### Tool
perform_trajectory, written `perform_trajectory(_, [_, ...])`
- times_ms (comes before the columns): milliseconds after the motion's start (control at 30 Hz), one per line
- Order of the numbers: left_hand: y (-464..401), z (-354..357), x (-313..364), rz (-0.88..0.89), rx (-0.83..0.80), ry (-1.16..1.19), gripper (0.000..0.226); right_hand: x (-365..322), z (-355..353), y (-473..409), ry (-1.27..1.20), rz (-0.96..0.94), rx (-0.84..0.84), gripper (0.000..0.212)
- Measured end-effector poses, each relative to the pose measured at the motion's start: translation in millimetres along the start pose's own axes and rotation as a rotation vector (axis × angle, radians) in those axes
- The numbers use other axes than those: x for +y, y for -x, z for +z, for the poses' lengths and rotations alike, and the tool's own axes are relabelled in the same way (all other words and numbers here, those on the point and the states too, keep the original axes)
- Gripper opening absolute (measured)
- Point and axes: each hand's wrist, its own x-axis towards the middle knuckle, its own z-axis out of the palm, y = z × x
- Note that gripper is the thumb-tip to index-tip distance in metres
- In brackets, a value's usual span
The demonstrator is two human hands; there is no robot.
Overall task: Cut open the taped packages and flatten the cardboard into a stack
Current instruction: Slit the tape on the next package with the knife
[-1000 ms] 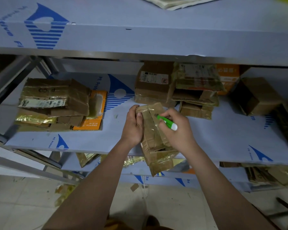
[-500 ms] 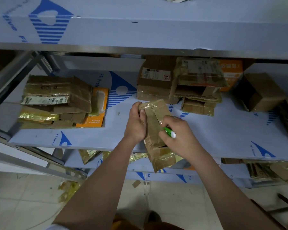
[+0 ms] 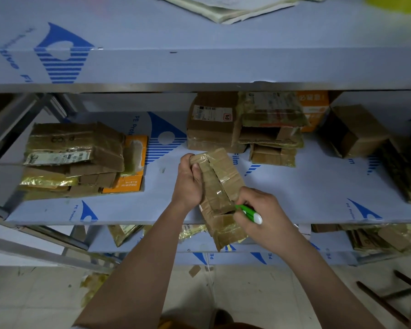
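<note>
Slitting the taped package (image 3: pixel 220 186)

Your right hand (image 3: pixel 259 217), gripping the cutter (image 3: pixel 248 212), has slid toward 6 o'clock; your left hand (image 3: pixel 188 179) clasps the package; tape nearly cut.

I stand facing a metal shelving rack (image 3: pixel 199 86) whose boards are covered in pale blue-white protective film printed with blue logos. Its steel front edge runs across just above the middle shelf (image 3: pixel 306 186), and slanted steel braces (image 3: pixel 12 124) show at the rack's left end. Below the middle shelf sits a lower shelf (image 3: pixel 259 256), filmed the same way. Under the rack lies a pale tiled floor (image 3: pixel 45 300), scuffed and littered with small scraps. Right of the rack's foot, dark rods (image 3: pixel 384 302) lie on the floor. The light is dim and cool.
</note>
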Motion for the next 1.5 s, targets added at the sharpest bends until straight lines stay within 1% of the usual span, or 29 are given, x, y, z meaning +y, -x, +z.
perform_trajectory(133, [-0.1,-0.9,3.9,-0.003,-0.010,-0.007,0.013,-3.6,-3.5,0.7,-0.110,0.036,-0.021,0.010])
perform_trajectory(233, [0.2,-1.0,5.3,-0.019,-0.015,-0.005,0.013,-5.3,-7.9,0.9,-0.189,0.095,-0.008,0.008])
perform_trajectory(367, [1.2,-0.8,9.5,-0.045,-0.010,-0.006,0.012,-7.5,-14.1,1.5,-0.221,0.162,0.019,0.025])
perform_trajectory(433, [1.9,-1.1,11.7,-0.051,-0.004,-0.006,0.012,-8.4,-18.2,1.8,-0.267,0.203,0.028,0.025])
perform_trajectory(533, [3.4,-0.6,16.4,-0.071,0.029,-0.014,0.018,-8.5,-22.0,7.6,-0.353,0.273,0.136,0.022])
perform_trajectory(600, [4.9,1.2,20.3,-0.101,0.088,-0.031,0.019,-8.8,-20.2,15.6,-0.354,0.266,0.247,0.017])
perform_trajectory(667, [9.4,2.6,28.2,-0.152,0.167,-0.056,0.014,-8.6,-15.1,21.9,-0.359,0.277,0.362,0.016])
perform_trajectory(800, [25.0,2.8,43.9,-0.212,0.345,-0.122,0.019,-6.6,-3.3,18.9,-0.431,0.301,0.585,0.014])
perform_trajectory(900, [35.7,-1.1,47.2,-0.234,0.461,-0.103,0.010,-10.4,4.3,11.1,-0.483,0.292,0.692,0.016])
perform_trajectory(967, [40.8,-4.1,47.6,-0.287,0.541,-0.071,0.012,-14.9,9.3,7.6,-0.531,0.284,0.732,0.020])
perform_trajectory(1033, [44.8,-8.1,48.4,-0.328,0.618,-0.037,0.018,-20.7,15.3,6.0,-0.579,0.259,0.740,0.017])
perform_trajectory(1100, [46.5,-13.5,49.7,-0.339,0.704,0.018,0.022,-25.8,21.8,4.9,-0.594,0.218,0.723,0.008])
perform_trajectory(1200, [46.4,-23.9,49.9,-0.303,0.802,0.035,0.022,-33.8,31.3,-3.1,-0.591,0.147,0.658,0.006])
perform_trajectory(1267, [49.1,-28.8,46.1,-0.309,0.772,-0.018,0.016,-35.7,36.7,-12.3,-0.593,0.115,0.618,0.004])
perform_trajectory(1300, [52.4,-30.8,42.7,-0.328,0.733,-0.057,0.019,-34.7,39.6,-17.1,-0.598,0.112,0.604,0.004])
perform_trajectory(1367, [62.1,-34.2,40.9,-0.363,0.615,-0.133,0.029,-29.3,44.0,-23.9,-0.596,0.125,0.587,0.003])
perform_trajectory(1433, [69.3,-38.9,42.6,-0.347,0.488,-0.241,0.043,-23.1,44.5,-28.0,-0.583,0.136,0.577,0.003])
perform_trajectory(1500, [66.8,-44.7,44.1,-0.279,0.403,-0.473,0.058,-17.7,41.3,-31.6,-0.561,0.139,0.577,0.003])
